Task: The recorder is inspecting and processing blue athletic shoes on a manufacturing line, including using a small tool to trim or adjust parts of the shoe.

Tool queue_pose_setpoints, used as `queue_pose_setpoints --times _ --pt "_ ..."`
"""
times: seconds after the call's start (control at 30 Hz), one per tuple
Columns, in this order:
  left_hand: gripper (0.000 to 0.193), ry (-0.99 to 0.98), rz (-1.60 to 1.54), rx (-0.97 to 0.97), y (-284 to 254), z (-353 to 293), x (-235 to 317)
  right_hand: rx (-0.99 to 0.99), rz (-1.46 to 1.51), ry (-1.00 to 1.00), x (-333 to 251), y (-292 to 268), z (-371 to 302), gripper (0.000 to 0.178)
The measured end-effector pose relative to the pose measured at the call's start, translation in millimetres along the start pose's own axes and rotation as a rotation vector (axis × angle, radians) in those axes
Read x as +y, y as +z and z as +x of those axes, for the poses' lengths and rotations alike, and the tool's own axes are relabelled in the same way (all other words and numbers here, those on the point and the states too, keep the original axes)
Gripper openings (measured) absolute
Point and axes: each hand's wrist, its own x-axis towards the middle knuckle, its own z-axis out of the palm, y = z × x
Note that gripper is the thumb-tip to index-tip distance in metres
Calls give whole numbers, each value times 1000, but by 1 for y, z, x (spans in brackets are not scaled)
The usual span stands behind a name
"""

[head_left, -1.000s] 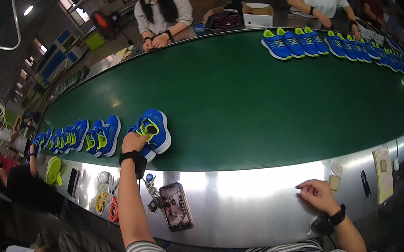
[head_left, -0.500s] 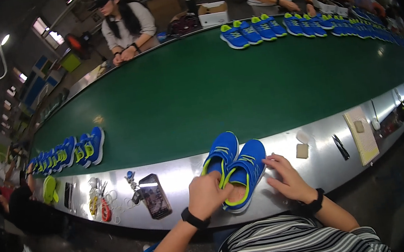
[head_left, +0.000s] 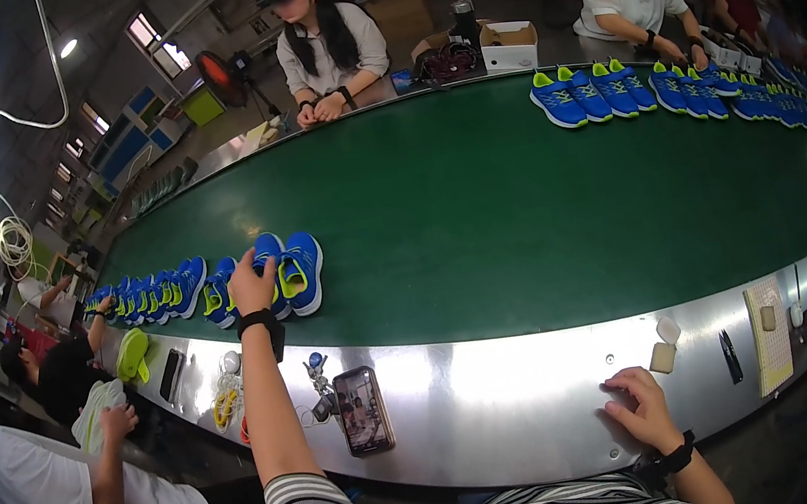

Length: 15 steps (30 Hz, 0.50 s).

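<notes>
A pair of blue sneakers with lime-green lining stands on the green conveyor belt at the left; the right-hand sneaker (head_left: 302, 275) shows whole. My left hand (head_left: 254, 285) reaches over the pair's other sneaker (head_left: 268, 246) and partly hides it. Its thumb and fingers are apart at that shoe; whether they still touch it is hard to tell. Left of it, a row of matching sneakers (head_left: 188, 286) runs along the belt. My right hand (head_left: 639, 407) hovers low over or rests on the metal ledge (head_left: 501, 391), fingers parted, holding nothing.
On the ledge lie a phone (head_left: 363, 410), a bunch of keys (head_left: 318, 373), cords (head_left: 227, 400), pale blocks (head_left: 664, 357), black tweezers (head_left: 731, 357) and a paper pad (head_left: 770, 348). More sneakers (head_left: 596, 95) line the far side. Co-workers stand across the belt; another person (head_left: 89, 482) is at my left.
The sneaker pair has moved from the ledge before me to the belt at the left, my left hand with it. My right hand has stayed over the ledge. The view has shifted left.
</notes>
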Motion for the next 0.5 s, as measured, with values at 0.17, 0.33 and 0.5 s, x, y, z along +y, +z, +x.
queue_pose_setpoints --times 0.17,0.33,0.5 --pt "21 146 -702 -130 -28 -98 164 0 -42 34 -8 -2 9 31" --pt "21 7 -1402 -743 -39 -223 298 -148 234 -33 -30 9 75 27" --pt "21 -168 -1767 -800 6 -249 369 -54 1021 135 -21 33 130 28"
